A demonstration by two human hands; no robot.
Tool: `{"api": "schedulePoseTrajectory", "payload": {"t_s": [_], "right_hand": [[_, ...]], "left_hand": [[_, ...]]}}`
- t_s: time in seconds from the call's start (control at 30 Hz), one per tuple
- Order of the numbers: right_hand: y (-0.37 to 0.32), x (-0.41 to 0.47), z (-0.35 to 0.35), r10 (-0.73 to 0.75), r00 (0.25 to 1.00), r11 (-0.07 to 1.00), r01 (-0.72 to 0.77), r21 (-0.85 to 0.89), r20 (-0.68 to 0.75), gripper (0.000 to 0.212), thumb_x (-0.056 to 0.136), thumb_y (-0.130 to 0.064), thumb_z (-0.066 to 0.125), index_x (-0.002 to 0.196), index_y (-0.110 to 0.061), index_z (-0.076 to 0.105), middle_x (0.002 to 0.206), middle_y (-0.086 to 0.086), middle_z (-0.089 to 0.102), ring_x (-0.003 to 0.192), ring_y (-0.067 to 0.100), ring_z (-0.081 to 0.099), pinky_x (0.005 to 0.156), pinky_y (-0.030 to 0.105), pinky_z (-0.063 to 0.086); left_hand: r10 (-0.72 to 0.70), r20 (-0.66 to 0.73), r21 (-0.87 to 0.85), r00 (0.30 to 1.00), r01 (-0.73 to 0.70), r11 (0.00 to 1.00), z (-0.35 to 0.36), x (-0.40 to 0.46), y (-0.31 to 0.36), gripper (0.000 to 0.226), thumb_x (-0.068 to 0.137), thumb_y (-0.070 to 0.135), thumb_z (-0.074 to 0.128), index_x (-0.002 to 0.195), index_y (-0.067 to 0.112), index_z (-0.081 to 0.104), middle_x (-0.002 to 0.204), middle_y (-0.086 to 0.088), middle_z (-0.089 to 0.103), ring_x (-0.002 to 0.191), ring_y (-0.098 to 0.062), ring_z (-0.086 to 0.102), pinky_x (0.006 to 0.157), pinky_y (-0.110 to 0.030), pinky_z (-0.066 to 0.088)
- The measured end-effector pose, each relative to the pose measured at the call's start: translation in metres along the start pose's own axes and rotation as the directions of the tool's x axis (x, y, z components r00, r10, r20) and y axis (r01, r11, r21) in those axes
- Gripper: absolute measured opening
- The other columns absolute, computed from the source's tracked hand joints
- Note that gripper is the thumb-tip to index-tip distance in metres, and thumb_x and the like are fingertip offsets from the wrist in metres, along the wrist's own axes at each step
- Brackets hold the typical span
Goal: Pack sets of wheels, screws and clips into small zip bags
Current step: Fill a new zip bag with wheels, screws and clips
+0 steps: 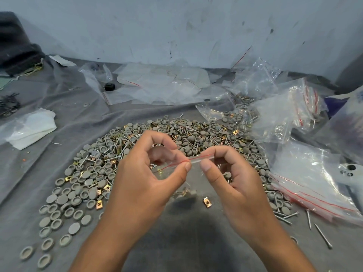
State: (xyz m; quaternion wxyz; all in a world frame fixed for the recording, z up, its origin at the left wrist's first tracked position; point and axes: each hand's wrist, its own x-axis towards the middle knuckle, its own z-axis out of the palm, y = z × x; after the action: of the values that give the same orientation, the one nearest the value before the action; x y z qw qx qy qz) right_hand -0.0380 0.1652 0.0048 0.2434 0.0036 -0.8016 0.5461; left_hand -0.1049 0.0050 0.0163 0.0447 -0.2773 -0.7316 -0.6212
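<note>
At centre, both hands (137, 173) (235, 177) pinch one small bag (198, 160) along its seal, parts pile (94, 173) at nine o'clock still unpacked.

My left hand (145, 173) and right hand (231, 179) cover most of the small zip bag (193, 160); its contents blur beneath. My forearms run off the bottom edge. The stack of bags (314, 185) is cut by the right edge.
</note>
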Motion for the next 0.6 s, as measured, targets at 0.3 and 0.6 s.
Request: {"api": "schedulePoseTrajectory", "payload": {"t_s": [0.3,0.6], "right_hand": [[0.0013,0.0011,-0.001,0.048,0.997,0.996,-0.043,0.076,-0.067,0.01,0.097,-0.04,0.058,0.095,-0.035,0.065,0.084,-0.016,0.066,0.077,0.003,0.061,0.062,0.01,0.045],[-0.0007,0.0005,0.0016,0.033,0.999,0.962,-0.022,0.271,-0.034,0.007,0.092,-0.028,0.073,0.095,-0.029,0.067,0.096,-0.002,0.074,0.086,0.011,0.071,0.066,0.018,0.056]], "left_hand": [[-0.036,-0.021,-0.023,0.999,0.036,0.999,-0.009,0.0009,-0.0003,0.036,0.074,0.037,0.08,0.1,0.035,0.055,0.09,0.004,0.076,0.084,-0.019,0.071,0.071,-0.056,0.057],[-0.043,-0.015,-0.066,0.999,0.042,0.997,-0.0092,0.0025,-0.0008,0.039,0.073,0.035,0.084,0.099,0.032,0.055,0.091,0.003,0.078,0.084,-0.018,0.074,0.075,-0.047,0.056]]}}
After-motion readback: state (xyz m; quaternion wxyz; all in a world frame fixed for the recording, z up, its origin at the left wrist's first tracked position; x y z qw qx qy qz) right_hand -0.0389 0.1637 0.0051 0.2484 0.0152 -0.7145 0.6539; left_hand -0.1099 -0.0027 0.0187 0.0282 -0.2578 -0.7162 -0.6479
